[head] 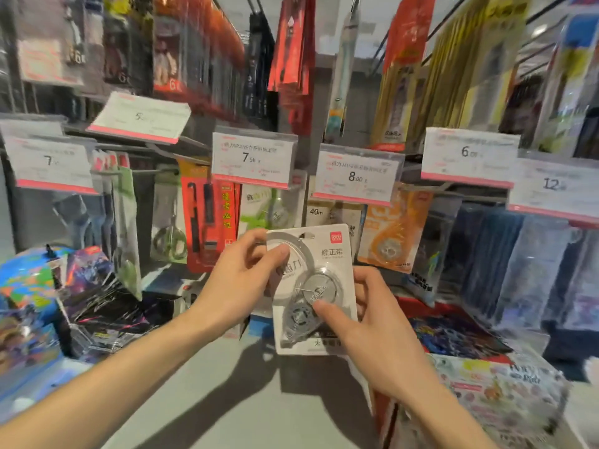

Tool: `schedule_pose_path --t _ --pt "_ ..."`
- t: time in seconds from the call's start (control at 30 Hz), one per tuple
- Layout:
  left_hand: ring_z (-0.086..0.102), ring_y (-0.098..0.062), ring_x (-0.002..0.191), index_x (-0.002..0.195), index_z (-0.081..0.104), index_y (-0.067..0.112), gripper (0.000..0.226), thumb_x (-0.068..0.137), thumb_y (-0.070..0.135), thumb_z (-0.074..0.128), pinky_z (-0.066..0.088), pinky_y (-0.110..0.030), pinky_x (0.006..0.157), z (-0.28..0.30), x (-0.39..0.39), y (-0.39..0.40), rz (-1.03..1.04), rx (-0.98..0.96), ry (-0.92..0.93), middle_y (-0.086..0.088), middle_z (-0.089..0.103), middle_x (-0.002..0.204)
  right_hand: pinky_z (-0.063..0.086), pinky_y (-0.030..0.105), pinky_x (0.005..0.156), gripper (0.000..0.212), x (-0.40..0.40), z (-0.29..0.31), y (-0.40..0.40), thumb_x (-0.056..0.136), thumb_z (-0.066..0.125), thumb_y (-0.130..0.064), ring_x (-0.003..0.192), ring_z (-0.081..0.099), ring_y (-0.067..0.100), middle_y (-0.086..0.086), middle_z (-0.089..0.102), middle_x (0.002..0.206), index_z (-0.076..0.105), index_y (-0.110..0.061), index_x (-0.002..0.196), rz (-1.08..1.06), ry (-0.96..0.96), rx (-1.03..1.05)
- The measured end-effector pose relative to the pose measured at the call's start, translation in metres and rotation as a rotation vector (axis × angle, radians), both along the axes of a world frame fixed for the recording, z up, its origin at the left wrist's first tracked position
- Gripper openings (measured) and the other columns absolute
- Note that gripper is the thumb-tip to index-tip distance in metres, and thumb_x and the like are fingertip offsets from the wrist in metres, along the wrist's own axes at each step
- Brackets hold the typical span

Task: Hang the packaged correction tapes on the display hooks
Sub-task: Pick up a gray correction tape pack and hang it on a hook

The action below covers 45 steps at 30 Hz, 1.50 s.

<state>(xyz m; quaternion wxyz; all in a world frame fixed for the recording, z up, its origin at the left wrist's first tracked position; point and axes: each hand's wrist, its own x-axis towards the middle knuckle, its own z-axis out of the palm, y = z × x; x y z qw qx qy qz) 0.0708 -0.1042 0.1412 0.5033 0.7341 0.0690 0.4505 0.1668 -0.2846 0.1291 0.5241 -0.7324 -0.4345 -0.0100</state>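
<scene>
Two hands hold one packaged correction tape (311, 286) upright in the centre of the head view, near the person and short of the display. The left hand (240, 280) pinches the upper left of the card just beside the hang hole, presumably to steer that hole. The right hand (372, 322) grasps the lower right edge, thumb on the clear blister, steadying the pack. Far behind, a price tag (254, 158) marked 7.90 and a second tag (358, 175) marked 8.00 front the hooks, which are largely hidden. Green-and-white packs (259, 205) hang below the left tag. The pack is not yet hung.
</scene>
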Motion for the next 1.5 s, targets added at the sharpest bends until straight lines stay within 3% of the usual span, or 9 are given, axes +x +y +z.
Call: schedule_pose_path --t 0.2,0.33,0.43,0.63,0.93,1.1,1.23,1.37,1.5 --pt "0.065 0.000 0.066 0.109 0.063 0.034 0.012 0.098 0.030 0.067 0.057 -0.041 0.075 0.023 -0.010 -0.011 0.191 -0.048 -0.032 0.015 0.072 0.073 0.055 0.025 0.088 0.040 0.021 0.019 -0.009 0.091 0.073 -0.038 0.101 0.069 -0.008 -0.020 0.071 0.117 0.048 -0.042 0.122 0.186 0.056 0.027" --pt "0.065 -0.007 0.060 0.118 0.060 0.020 0.019 0.102 0.029 0.061 0.053 -0.030 0.059 0.041 -0.022 -0.009 0.164 -0.181 -0.119 0.014 0.072 0.069 0.054 0.020 0.081 0.036 0.030 0.020 -0.008 0.091 0.073 -0.038 0.101 0.069 -0.009 -0.026 0.071 0.113 0.048 -0.049 0.114 0.231 0.058 0.044" --pt "0.063 -0.013 0.058 0.103 0.061 0.019 0.004 0.104 0.021 0.057 0.054 -0.026 0.052 0.053 -0.032 -0.006 0.120 -0.231 -0.228 0.006 0.072 0.070 0.055 0.017 0.081 0.037 0.030 0.018 -0.002 0.091 0.073 -0.039 0.105 0.067 -0.010 -0.034 0.067 0.115 0.048 -0.051 0.116 0.240 0.043 0.052" --pt "0.063 -0.012 0.057 0.092 0.064 0.017 0.018 0.106 0.024 0.054 0.050 -0.023 0.050 0.062 -0.049 -0.001 0.050 -0.155 -0.313 0.000 0.072 0.071 0.055 0.009 0.077 0.037 0.021 0.021 0.019 0.091 0.074 -0.036 0.106 0.067 -0.010 -0.033 0.068 0.113 0.051 -0.046 0.118 0.221 0.004 0.117" --pt "0.062 -0.009 0.052 0.090 0.062 0.016 0.023 0.108 0.023 0.049 0.049 -0.019 0.049 0.083 -0.059 0.006 -0.032 -0.070 -0.339 0.001 0.072 0.065 0.052 0.026 0.092 0.032 0.010 0.034 0.049 0.090 0.073 -0.044 0.109 0.066 -0.008 -0.033 0.069 0.113 0.051 -0.054 0.110 0.143 -0.081 0.176" --pt "0.062 -0.010 0.053 0.094 0.066 0.015 0.023 0.109 0.022 0.049 0.050 -0.019 0.049 0.083 -0.064 0.009 -0.026 -0.004 -0.334 0.002 0.070 0.065 0.045 0.015 0.084 0.028 0.009 0.045 0.063 0.089 0.071 -0.051 0.106 0.058 -0.017 -0.028 0.064 0.115 0.051 -0.049 0.108 0.065 -0.127 0.181" --pt "0.062 -0.011 0.053 0.096 0.065 0.014 0.021 0.108 0.017 0.049 0.050 -0.020 0.049 0.083 -0.067 0.010 -0.040 0.017 -0.331 0.002 0.070 0.066 0.047 0.033 0.101 0.042 0.010 0.049 0.073 0.090 0.070 -0.051 0.122 0.056 0.006 -0.013 0.060 0.132 0.049 -0.038 0.123 0.054 -0.103 0.172" --pt "0.061 -0.011 0.052 0.098 0.065 0.013 0.018 0.108 0.016 0.050 0.050 -0.021 0.050 0.081 -0.069 0.012 -0.043 0.041 -0.325 0.001 0.070 0.067 0.043 0.013 0.080 0.027 0.006 0.051 0.076 0.090 0.072 -0.047 0.103 0.057 -0.018 -0.030 0.058 0.115 0.048 -0.046 0.102 0.074 -0.071 0.231" --pt "0.062 -0.011 0.054 0.098 0.065 0.017 0.017 0.107 0.017 0.051 0.050 -0.022 0.050 0.076 -0.069 0.015 -0.036 0.079 -0.313 0.001 0.071 0.071 0.045 0.013 0.072 0.024 0.006 0.046 0.081 0.093 0.069 -0.048 0.101 0.057 -0.012 -0.021 0.057 0.116 0.045 -0.046 0.098 0.045 -0.059 0.237"
